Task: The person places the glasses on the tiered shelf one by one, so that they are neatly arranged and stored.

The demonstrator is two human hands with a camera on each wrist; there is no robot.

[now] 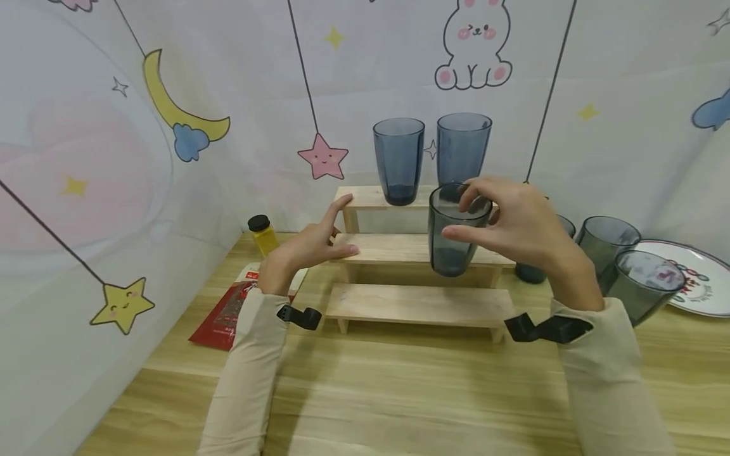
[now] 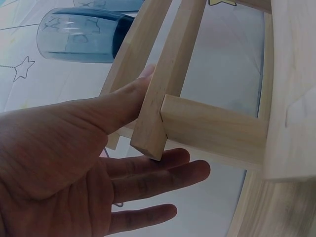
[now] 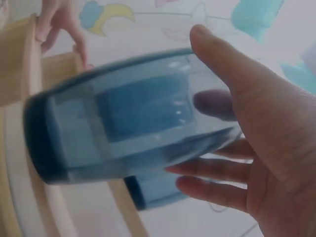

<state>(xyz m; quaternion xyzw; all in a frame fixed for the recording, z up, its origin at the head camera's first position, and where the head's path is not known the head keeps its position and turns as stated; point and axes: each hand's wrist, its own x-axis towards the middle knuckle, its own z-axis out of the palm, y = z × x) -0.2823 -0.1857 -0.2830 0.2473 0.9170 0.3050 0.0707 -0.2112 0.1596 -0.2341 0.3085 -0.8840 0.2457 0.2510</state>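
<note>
In the head view, the right hand (image 1: 521,218) holds a blue-grey glass (image 1: 453,250) near its rim, thumb at the front and a finger at the mouth. The glass (image 3: 123,118) is upright by the middle tier's right part; whether it touches the wood cannot be told. The left hand (image 1: 310,244) is at the left end of the three-tier wooden stand (image 1: 419,303), thumb on the middle tier and index finger at the top tier. In the left wrist view, this hand (image 2: 94,163) has extended fingers beside the wood (image 2: 170,64). Two blue glasses (image 1: 399,158) (image 1: 463,149) stand on the top tier.
Right of the stand are several more glasses (image 1: 607,240) and a white plate (image 1: 707,278) with a printed pattern. On the left lie a red packet (image 1: 219,320) and, behind it, a yellow bottle (image 1: 265,240) with a black cap. A printed cloth (image 1: 376,76) hangs behind.
</note>
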